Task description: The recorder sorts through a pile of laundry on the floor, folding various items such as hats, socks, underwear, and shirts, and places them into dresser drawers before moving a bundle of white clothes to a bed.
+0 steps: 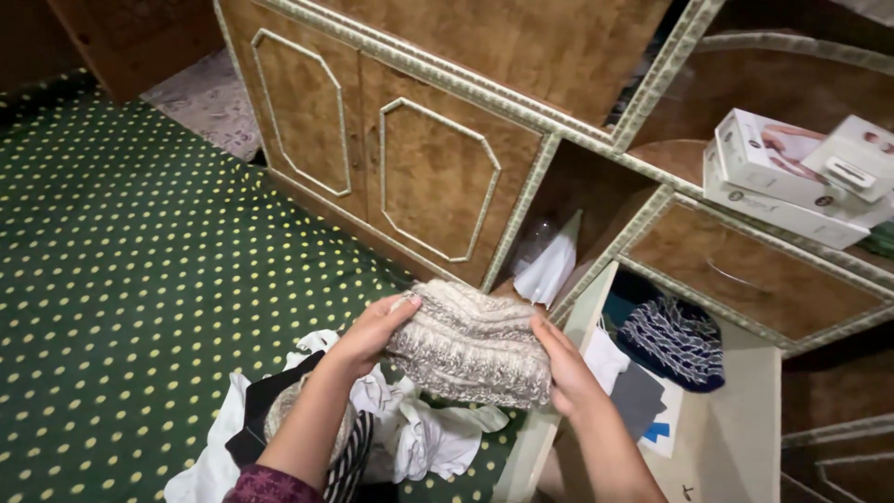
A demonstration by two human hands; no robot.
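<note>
Left hand: the left hand [368, 333] is closed on the left end of a knit hat [470, 343], thumb laid on top, fingers tucked beneath.
Right hand: the right hand [564, 370] is clamped on the hat's right end, fingers curled over its edge.
Hat: beige and grey, ribbed, held flat between both hands above the carpet and just in front of the cabinet.
Below: a heap of clothes [410, 433], white, black and striped, is seen on the carpet [121, 279], which is green with yellow dots.
Right: an open drawer [745, 419] holds a dark blue knit [678, 341] near its back edge.
Behind: the wooden cabinet [410, 158] has its doors shut.
Shelf: white boxes [792, 172] are stacked at the upper right.
</note>
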